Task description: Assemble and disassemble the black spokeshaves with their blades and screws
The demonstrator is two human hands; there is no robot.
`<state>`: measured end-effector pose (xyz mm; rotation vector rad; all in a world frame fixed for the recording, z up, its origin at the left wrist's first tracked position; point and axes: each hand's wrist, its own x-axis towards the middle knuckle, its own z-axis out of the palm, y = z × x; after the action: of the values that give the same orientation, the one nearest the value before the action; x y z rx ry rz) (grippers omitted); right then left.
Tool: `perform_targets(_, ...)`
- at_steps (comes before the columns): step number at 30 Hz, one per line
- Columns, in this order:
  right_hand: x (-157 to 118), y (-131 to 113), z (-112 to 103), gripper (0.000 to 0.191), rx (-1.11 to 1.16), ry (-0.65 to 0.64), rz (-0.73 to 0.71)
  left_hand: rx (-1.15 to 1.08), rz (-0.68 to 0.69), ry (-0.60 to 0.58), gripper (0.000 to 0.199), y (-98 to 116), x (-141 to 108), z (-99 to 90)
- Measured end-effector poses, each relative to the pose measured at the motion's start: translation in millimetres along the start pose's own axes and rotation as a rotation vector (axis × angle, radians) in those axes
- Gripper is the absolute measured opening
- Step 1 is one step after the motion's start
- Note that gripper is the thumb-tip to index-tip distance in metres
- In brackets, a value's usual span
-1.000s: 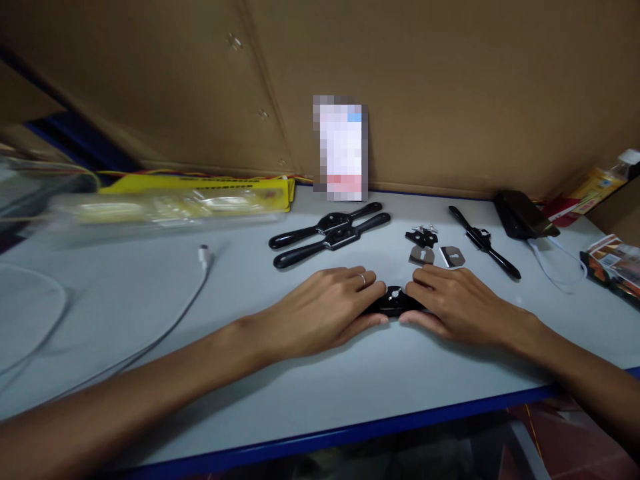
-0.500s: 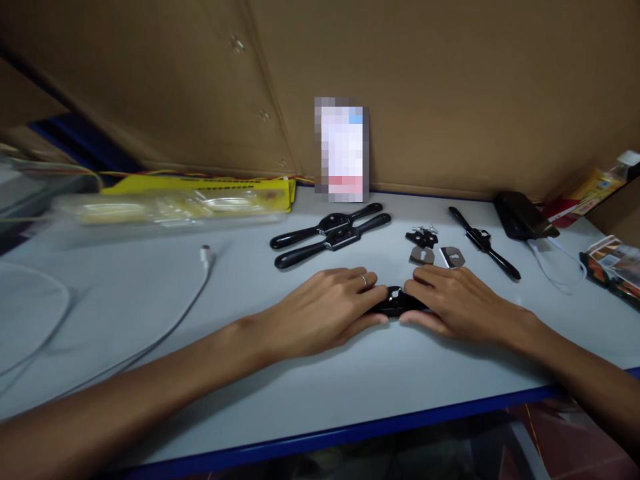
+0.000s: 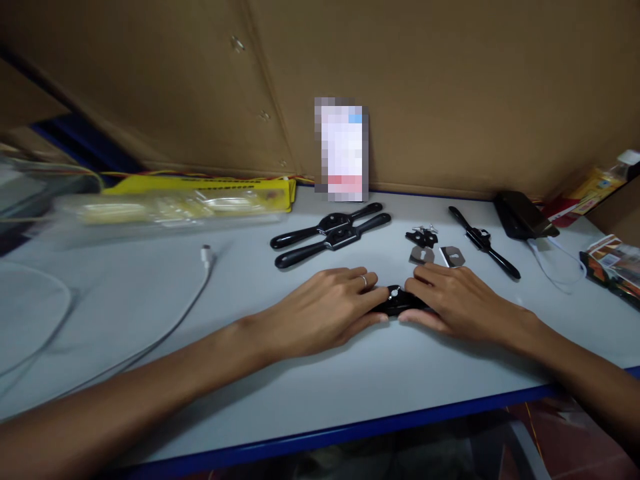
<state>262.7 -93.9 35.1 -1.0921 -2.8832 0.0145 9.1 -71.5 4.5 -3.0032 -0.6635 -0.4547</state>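
Note:
Both hands grip one black spokeshave (image 3: 396, 303) low over the grey tabletop. My left hand (image 3: 336, 308), a ring on one finger, closes round its left side, and my right hand (image 3: 453, 303) closes round its right side. Only the middle of the tool shows, with a silvery screw; the fingers cover its handles. Just beyond my right hand lie two steel blades, one on the left (image 3: 423, 255) and one on the right (image 3: 453, 256). Black clamping plates (image 3: 421, 239) with small screws sit behind them.
Two black spokeshaves (image 3: 333, 241) lie side by side at the back. Another spokeshave (image 3: 484, 243) rests at the right, near a black device (image 3: 523, 217). A blurred-out screen (image 3: 342, 153) leans on the cardboard wall (image 3: 440, 100). A white cable (image 3: 185, 313) curves across the left.

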Motion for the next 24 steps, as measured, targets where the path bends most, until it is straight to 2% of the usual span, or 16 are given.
perform_targets(24, 1.1, -1.0, -2.0, 0.030, 0.030, 0.010, -0.008, -0.012, -0.003, 0.009, 0.045, 0.7, 1.2, -1.6)
